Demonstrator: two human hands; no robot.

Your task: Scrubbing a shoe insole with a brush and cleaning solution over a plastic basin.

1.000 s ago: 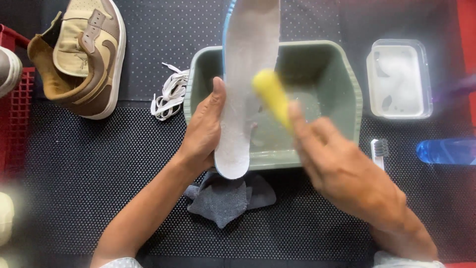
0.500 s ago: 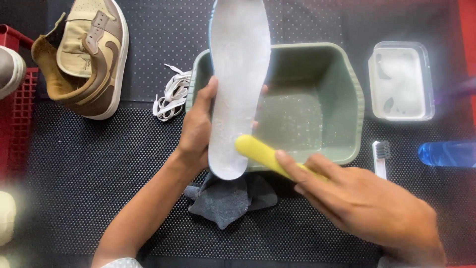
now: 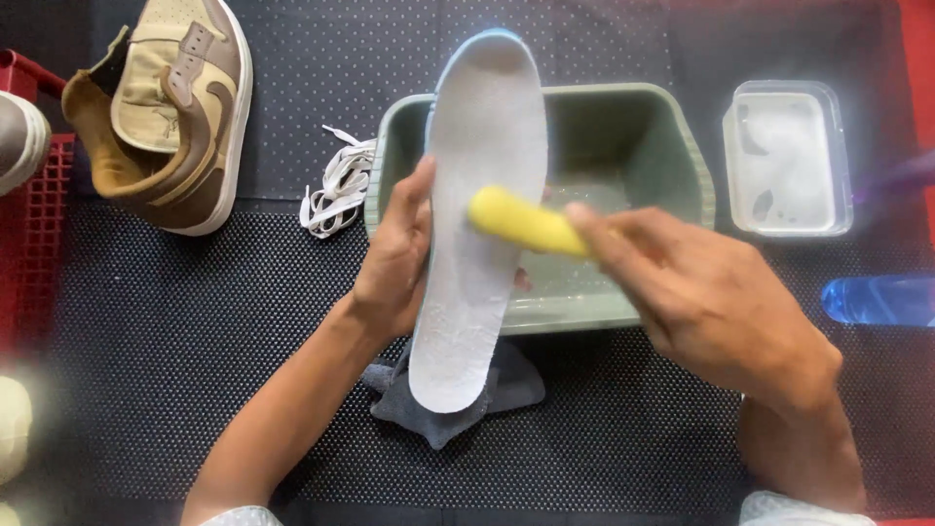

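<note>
**Now: insole held over the basin**

Your left hand grips the white insole by its edge, above the green basin. Your right hand is clenched round a yellow brush lying against the insole; its bristles are hidden, its outline blurred.

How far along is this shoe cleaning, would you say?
Done, by the look of it: the laces are out and lie beside the green basin, and the insole is out, already foamy near its lower end. In hand: the left hand holds the insole over the basin while the right hand works a yellow brush across it. Left: the brown shoe lies untouched on the mat.
</note>
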